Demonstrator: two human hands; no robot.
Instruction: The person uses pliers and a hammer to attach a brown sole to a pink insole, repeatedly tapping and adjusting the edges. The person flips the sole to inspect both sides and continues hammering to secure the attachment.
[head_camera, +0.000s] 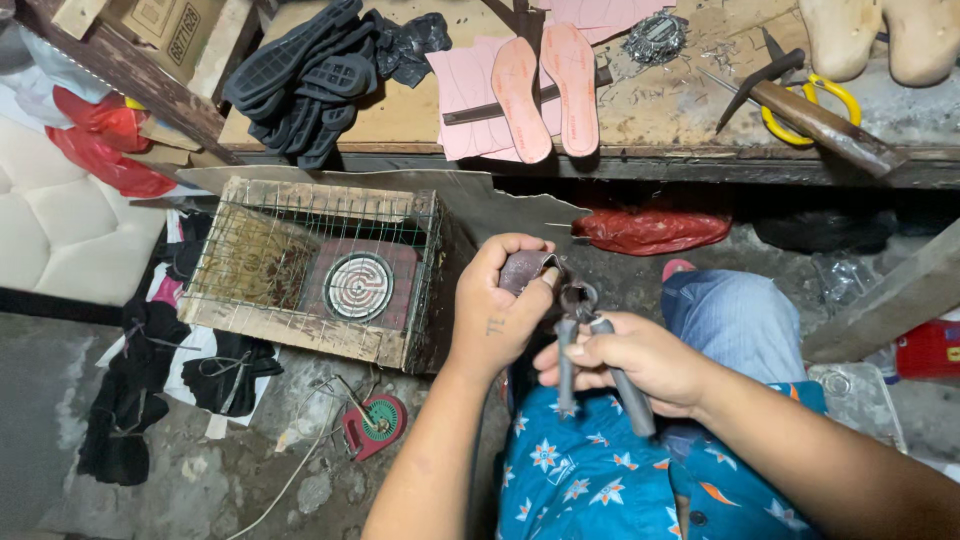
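- While seated, my right hand (640, 365) wraps shut around the pincers (585, 340), handles squeezed together.
- My left hand (497, 305) is curled tight on the shoe piece (527, 268), just beside the pincer head.
- Beyond: wire cage (318, 265), then bench (660, 110) with insoles (548, 90).

left hand (497, 308): fist grip, raised | right hand (640, 362): fingers curled, closed grip, just beside
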